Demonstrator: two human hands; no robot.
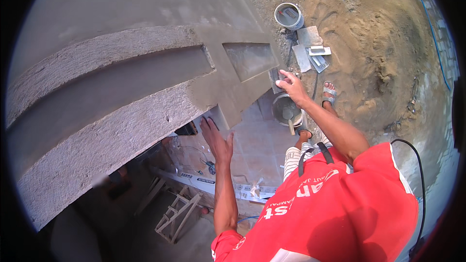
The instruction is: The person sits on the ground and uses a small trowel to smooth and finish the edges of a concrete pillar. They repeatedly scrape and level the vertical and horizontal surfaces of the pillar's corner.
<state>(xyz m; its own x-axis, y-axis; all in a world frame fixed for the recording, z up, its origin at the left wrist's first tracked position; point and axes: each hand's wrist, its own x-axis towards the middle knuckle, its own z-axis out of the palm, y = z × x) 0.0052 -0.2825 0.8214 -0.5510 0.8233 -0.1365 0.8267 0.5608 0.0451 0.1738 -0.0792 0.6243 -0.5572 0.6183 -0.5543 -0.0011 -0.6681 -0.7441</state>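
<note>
My right hand (290,87) grips a small, dark, flat rectangular plastering tool (274,78), held against the right end of the grey plastered wall (228,75). Its handle is hidden by my fingers, so the exact kind does not show. My left hand (217,140) has its fingers stretched out, with the fingertips at the lower corner of the plaster; whether they press on it I cannot tell. A rectangular recess (250,60) sits in the smooth plaster. Below my right hand stands a bucket of mortar (274,108), with a wooden-handled trowel (290,120) in it.
A second white bucket (290,17) with tools inside stands on the sandy ground. Beside it lie flat boards (309,36) and a plastering float (319,50). A wooden frame (177,216) stands down at the lower left. A long pale strip (194,180) crosses the tiled floor.
</note>
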